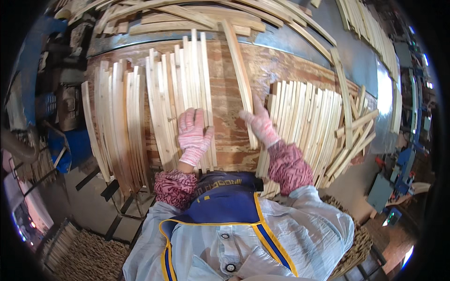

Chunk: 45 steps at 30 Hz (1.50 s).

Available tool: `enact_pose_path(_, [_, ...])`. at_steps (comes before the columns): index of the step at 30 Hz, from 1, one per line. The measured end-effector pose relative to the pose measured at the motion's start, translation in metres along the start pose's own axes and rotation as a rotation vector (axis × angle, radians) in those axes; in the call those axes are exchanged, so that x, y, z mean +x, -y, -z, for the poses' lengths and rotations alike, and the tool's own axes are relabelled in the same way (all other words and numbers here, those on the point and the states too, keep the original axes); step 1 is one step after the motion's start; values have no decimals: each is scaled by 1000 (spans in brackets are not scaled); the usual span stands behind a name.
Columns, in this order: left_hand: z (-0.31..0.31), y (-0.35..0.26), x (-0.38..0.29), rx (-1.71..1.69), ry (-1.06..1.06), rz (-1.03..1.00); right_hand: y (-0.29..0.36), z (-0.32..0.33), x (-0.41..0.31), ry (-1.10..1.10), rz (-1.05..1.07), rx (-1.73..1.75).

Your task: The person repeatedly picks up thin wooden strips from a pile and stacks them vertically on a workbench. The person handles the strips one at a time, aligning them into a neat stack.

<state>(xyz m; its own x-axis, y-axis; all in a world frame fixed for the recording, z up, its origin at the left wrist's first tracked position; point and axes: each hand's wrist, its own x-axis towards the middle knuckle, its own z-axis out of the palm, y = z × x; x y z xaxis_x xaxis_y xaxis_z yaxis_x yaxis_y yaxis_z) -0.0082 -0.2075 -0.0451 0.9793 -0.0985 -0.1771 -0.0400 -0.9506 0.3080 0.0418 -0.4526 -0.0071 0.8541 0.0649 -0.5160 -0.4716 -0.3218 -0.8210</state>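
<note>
My left hand, in a pink and white knitted glove, rests palm down on a group of long wooden strips lying side by side on a plywood tabletop. Its fingers lie nearly together over the strips, the thumb at the rightmost ones. Right of it, my right hand, gloved alike, is at a single wooden strip that lies slantwise, its far end reaching over the table's back edge. The thumb is over the strip and the fingers are along its right side. A tight row of shorter strips lies just right of this hand.
Another group of strips lies at the left, overhanging the near edge. Loose strips are heaped crosswise at the right. Beyond the plywood, more strips lie on a metal surface. Bundled wood pieces stand below left.
</note>
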Motion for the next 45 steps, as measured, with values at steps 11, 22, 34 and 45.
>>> enact_pose_path(11, [-8, 194, 7, -727, -214, 276, -23, -77, 53, -70, 474, -507])
enact_pose_path(22, [15, 141, 43, -1039, 202, 669, -39, -112, 83, -175, 111, 225])
enact_pose_path(34, [146, 114, 37, -1305, 224, 4, 107, -18, -2, 186, 549, 628])
enact_pose_path(45, [380, -11, 14, -628, -284, -458, 268, 73, -70, -346, 1104, -88])
